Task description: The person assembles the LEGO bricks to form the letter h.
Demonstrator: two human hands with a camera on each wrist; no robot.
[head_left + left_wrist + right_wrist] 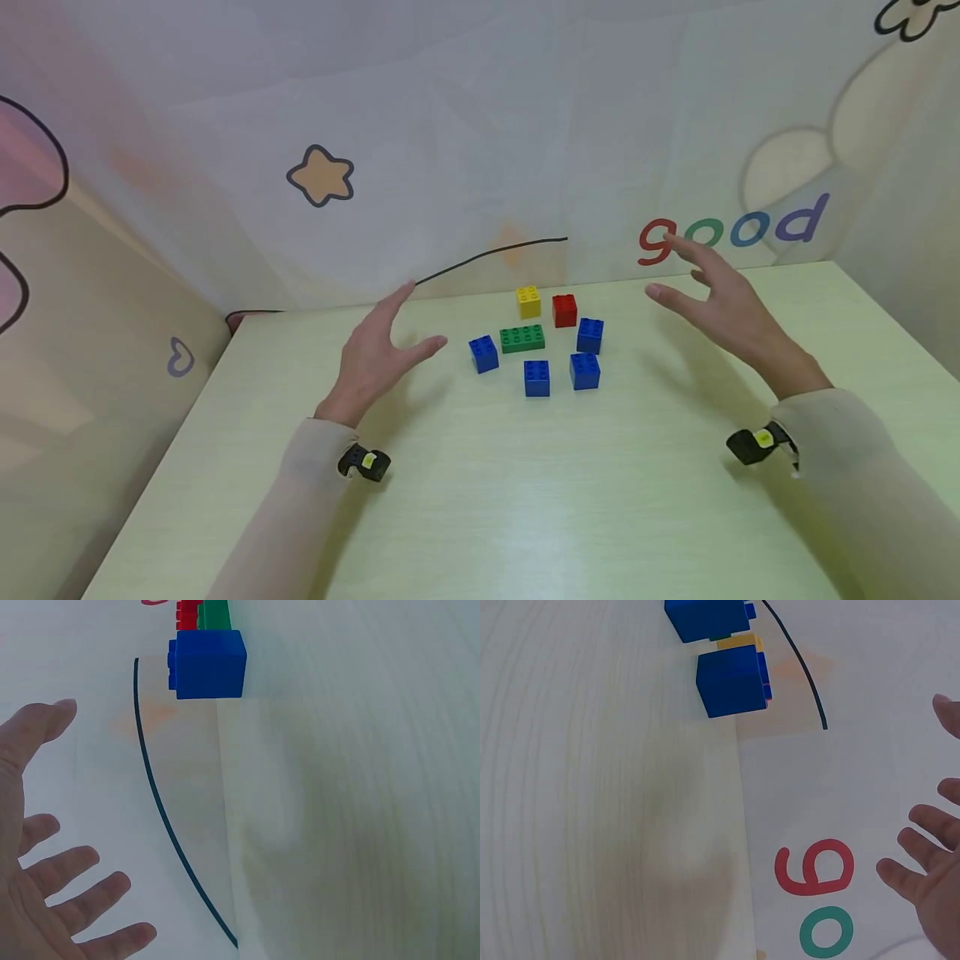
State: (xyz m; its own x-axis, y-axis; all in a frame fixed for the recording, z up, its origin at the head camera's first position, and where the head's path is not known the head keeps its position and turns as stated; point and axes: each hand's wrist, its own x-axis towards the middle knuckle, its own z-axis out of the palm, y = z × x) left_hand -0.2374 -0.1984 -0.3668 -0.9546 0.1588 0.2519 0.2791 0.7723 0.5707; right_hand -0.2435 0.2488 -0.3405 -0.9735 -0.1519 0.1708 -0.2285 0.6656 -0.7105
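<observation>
Several toy building bricks are grouped on the table, studs up. A long green brick (522, 338) lies in the middle, with a yellow brick (528, 302) and a red brick (565, 311) behind it. Blue bricks stand around: one at the left (483, 354), one in front (537, 378), two at the right (585, 371). My left hand (378, 354) hovers left of the group, fingers spread and holding nothing; a blue brick (210, 664) is nearest it. My right hand (723, 304) is raised on the other side, fingers apart, also holding nothing.
The pale wooden table (465, 500) ends at a printed cloth backdrop (465, 167) with a star, a black line and coloured letters. Cloth also hangs at both sides. A small black camera sits on each wrist, the left one (364, 462) and the right one (757, 443).
</observation>
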